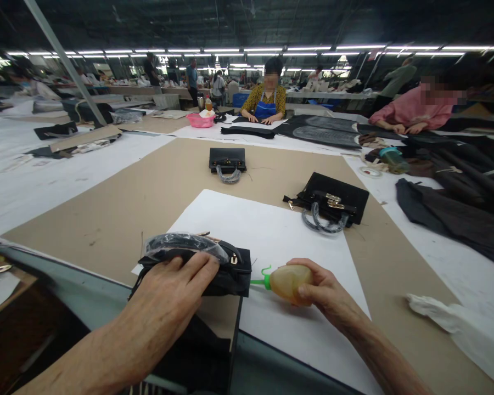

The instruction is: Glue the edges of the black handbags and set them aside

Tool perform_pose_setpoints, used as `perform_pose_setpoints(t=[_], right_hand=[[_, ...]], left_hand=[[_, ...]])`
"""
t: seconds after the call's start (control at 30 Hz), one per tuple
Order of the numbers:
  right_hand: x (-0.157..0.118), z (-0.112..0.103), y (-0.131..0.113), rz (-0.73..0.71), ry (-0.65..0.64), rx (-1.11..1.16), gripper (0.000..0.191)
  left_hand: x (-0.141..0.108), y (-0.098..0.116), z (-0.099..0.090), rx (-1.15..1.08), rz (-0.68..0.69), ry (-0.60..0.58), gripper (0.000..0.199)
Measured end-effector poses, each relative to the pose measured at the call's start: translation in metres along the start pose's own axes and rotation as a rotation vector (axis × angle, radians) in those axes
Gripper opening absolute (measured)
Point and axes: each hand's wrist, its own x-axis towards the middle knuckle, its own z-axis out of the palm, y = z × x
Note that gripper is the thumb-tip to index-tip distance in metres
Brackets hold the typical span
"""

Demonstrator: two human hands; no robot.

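A black handbag (234, 280) with plastic-wrapped handles lies at the table's near edge, partly over a white paper sheet (214, 214). My left hand (177, 291) is closed on its upper side, fingertips hidden among the folds. My right hand (323, 288) holds a squeeze bottle (290, 282) of yellowish liquid on its side. Its green nozzle points left, and the tip meets or lies just by the bag's right end; whether they touch is unclear.
Behind are a small black bag (227, 159) and, to the right, a larger black bag (333, 197). A white cloth (456, 323) lies at the right. Across the table, two people work near a pink basket (200, 120) and dark material (453, 214).
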Motion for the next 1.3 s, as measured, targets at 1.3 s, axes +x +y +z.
perform_pose_setpoints(t=[1.3], right_hand=[[-0.066,0.024,0.016,0.220,-0.187,0.272,0.047]], left_hand=[[-0.011,0.006,0.008,0.044,0.058,0.195,0.042]])
